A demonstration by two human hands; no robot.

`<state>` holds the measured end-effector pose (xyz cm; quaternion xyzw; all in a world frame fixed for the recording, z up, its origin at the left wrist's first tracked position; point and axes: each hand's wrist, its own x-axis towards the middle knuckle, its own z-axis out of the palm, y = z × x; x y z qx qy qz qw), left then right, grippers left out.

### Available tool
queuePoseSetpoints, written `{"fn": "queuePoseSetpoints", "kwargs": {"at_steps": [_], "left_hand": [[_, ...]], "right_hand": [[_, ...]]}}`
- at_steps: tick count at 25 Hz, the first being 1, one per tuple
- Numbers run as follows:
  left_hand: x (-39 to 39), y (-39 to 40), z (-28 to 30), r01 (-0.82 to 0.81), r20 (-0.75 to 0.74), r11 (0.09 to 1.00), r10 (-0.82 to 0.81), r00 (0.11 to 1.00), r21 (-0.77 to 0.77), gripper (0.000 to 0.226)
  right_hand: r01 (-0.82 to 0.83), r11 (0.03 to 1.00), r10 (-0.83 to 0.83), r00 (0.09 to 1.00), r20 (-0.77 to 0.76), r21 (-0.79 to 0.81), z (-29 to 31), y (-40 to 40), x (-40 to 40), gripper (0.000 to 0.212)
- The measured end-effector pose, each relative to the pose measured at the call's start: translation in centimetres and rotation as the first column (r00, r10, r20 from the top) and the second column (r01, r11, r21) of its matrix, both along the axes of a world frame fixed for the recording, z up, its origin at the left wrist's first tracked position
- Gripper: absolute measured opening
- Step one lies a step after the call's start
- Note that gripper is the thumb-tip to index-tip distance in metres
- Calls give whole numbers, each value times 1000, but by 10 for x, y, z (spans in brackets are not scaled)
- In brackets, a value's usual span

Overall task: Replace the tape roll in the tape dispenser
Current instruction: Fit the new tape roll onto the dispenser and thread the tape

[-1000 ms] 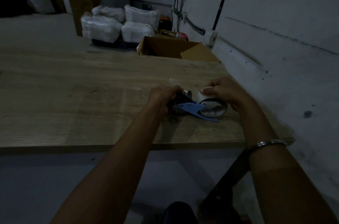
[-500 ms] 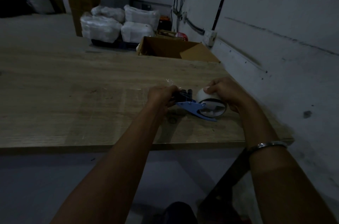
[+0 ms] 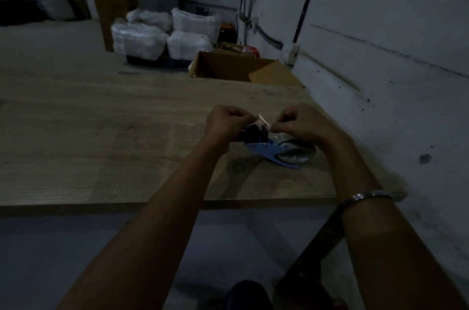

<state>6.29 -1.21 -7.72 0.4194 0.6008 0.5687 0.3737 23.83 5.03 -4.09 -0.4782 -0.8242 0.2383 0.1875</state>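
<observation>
Both hands have risen off the one tape roll (image 3: pixel 295 154), now lying on the desk (image 3: pixel 101 147). Left hand (image 3: pixel 223 124) and right hand (image 3: pixel 299 124) fingers pinch one clear tape strip (image 3: pixel 260 122) above the one blue dispenser (image 3: pixel 264 147)

My bench (image 3: pixel 101 147) is a pale wood-grain top, its right edge near the wall. On it, toward the right near corner, lies the blue dispenser (image 3: pixel 266 148) on its side, with the tape roll (image 3: pixel 297 155) flat against the wood at its right end.
</observation>
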Motion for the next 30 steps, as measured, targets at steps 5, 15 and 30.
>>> {"fn": "queuePoseSetpoints", "kwargs": {"at_steps": [5,15,30], "left_hand": [[-1,3,3,6,-144,1000,-3,990,24,19],[3,6,0,-32,-239,999,34,970,14,20],[6,7,13,143,-17,966,-151,988,-215,28]], "right_hand": [[-37,997,29,993,115,70,3,-2,-4,23],[-41,992,27,992,123,116,-1,-3,-7,15],[-60,992,63,998,-22,107,-5,6,1,6]]}}
